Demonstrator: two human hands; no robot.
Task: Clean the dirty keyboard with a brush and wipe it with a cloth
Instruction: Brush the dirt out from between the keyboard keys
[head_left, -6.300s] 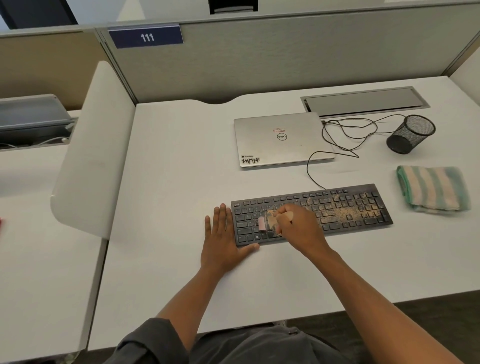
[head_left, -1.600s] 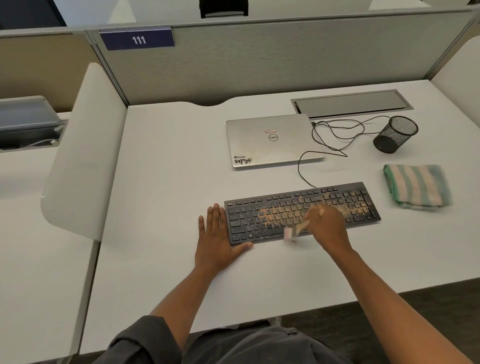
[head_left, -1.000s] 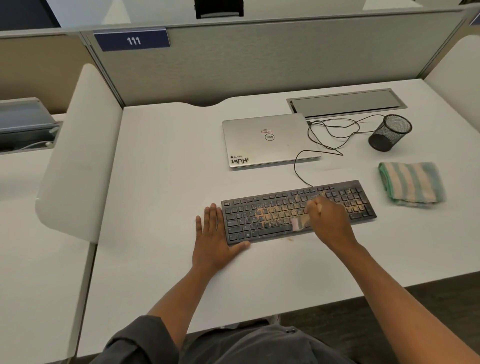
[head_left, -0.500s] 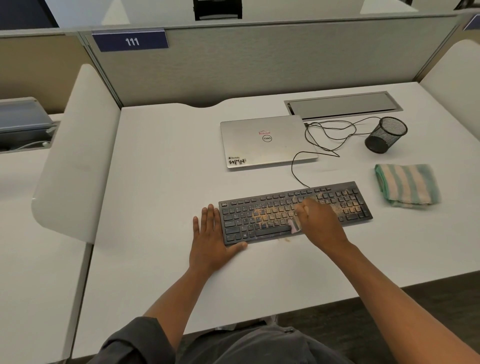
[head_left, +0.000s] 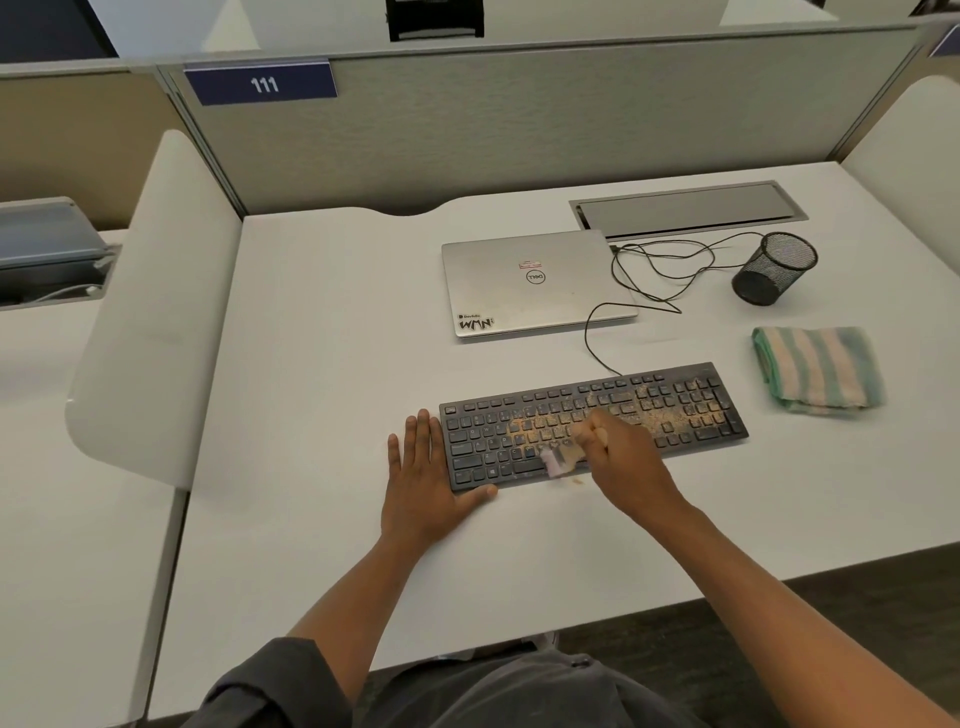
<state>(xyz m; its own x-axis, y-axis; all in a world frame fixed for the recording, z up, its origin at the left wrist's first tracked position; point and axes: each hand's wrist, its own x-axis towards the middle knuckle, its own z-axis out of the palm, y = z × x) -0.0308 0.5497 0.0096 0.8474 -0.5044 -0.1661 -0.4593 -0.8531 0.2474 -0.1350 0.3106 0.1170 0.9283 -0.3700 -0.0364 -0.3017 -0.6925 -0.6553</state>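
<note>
Right hand (head_left: 626, 467) gripping brush (head_left: 558, 460) on keyboard (head_left: 592, 423) — left hand (head_left: 423, 480) flat, steadying it

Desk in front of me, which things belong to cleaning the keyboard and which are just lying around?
For the job:
keyboard, dusty
brush, gripped by the right hand
left hand, flat on the desk against the keyboard's left end
striped cloth, folded, right of the keyboard

Lying about:
closed laptop
mesh pen cup
loose cable
</note>
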